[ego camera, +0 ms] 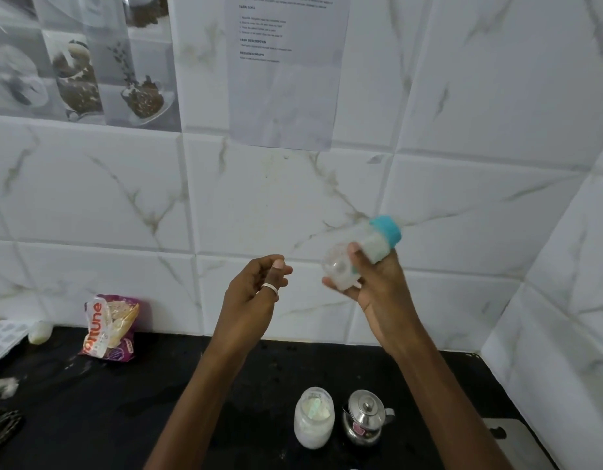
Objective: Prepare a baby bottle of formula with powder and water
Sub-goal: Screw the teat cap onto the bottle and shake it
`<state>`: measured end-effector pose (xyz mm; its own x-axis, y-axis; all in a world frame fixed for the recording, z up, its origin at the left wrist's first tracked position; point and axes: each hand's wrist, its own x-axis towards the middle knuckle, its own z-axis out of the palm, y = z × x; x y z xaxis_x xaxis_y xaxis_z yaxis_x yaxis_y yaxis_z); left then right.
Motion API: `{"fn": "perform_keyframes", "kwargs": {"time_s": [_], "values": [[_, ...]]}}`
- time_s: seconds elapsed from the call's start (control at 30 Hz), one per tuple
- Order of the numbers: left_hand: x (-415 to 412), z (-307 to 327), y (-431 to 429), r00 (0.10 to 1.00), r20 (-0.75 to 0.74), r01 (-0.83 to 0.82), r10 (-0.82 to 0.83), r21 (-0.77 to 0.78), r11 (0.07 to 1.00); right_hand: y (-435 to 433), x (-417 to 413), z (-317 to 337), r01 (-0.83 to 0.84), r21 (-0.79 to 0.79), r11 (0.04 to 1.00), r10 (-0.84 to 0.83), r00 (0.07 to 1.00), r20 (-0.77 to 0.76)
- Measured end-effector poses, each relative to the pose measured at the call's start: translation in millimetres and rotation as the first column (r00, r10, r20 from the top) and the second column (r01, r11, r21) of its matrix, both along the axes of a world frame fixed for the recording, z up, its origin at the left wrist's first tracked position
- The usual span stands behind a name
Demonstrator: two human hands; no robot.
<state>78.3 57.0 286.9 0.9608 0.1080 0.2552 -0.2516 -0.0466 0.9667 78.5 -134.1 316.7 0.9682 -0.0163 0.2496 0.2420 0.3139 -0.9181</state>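
The right hand (371,283) grips the bottle (356,257) in the air well above the jar (313,418), fingers and thumb wrapped round its clear body. The bottle lies tilted, its base toward the left hand and its blue collar (388,230) pointing up and away to the right. The bottle is blurred and whitish inside near the collar, so the step in hand looks like the mixing: powder and water seem to be in, the top is screwed on, and the bottle is being shaken or turned. The left hand (256,290) hovers above and to the left of the jar, apart from the bottle, its fingers curled toward the palm with the thumb up and nothing visible in them. The jar stands on the black counter (157,385), holding white powder and what looks like a scoop; a steel kettle (364,418) stands just to its right. The next move calls for a firm hold on the body while the mix is checked for lumps, with the collar kept tight so nothing leaks. Then the bottle needs setting upright on the counter near the jar.
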Motion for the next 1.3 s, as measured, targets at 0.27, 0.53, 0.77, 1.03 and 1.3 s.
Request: {"fn": "perform_keyframes", "kwargs": {"time_s": [0.27,0.53,0.77,1.03,1.3], "values": [[-1,-1,2,1.000,-0.004,0.005,-0.005,0.006,1.000,-1,1,-3,-0.042,-0.001,0.999,0.042,0.999,0.003],[-3,-1,1,1.000,-0.003,0.010,-0.010,0.014,1.000,0,0,-2,-0.023,0.013,1.000,0.023,1.000,-0.004],[-4,-1,-1,1.000,-0.005,0.015,-0.015,0.004,1.000,-1,-1,2,0.000,0.021,1.000,0.000,1.000,0.021],[-6,1,-1,1.000,0.002,0.014,-0.014,0.007,1.000,0,-2,2,0.026,-0.004,1.000,-0.026,1.000,0.010],[-9,0,-1,1.000,0.003,0.012,-0.012,0.013,1.000,3,-4,4,0.064,0.011,0.998,-0.064,0.998,0.002]]}}
